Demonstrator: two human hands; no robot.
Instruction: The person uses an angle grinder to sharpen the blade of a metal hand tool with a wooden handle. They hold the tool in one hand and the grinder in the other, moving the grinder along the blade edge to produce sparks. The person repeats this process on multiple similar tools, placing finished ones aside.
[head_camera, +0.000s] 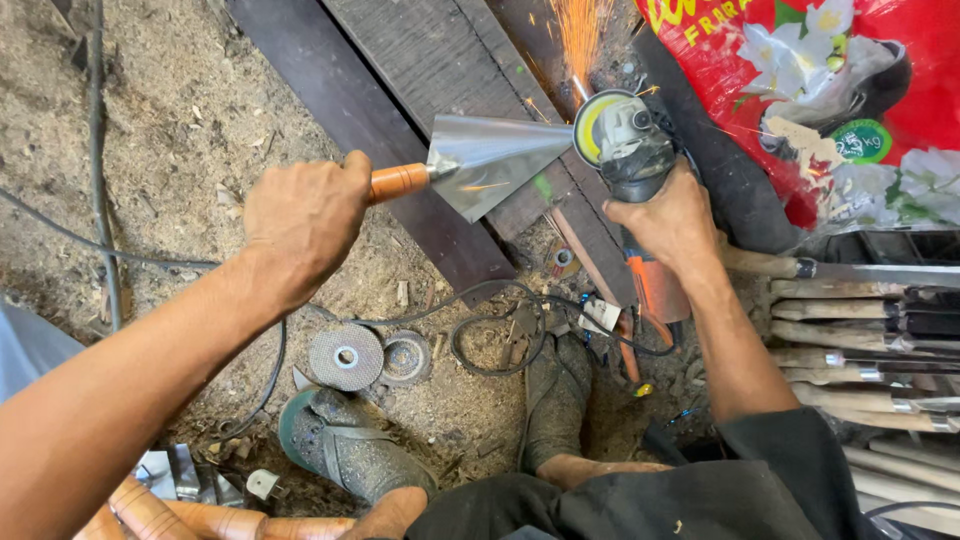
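Head view, left hand gripping cleaver handle, right hand clutching angle grinder at blade tip

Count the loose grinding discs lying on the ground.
2: a larger disc and a smaller disc touching its right side, near the left boot. Others may be hidden in debris.

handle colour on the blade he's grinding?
Orange-brown wood, on the handle gripped by the left hand; the head view shows it.
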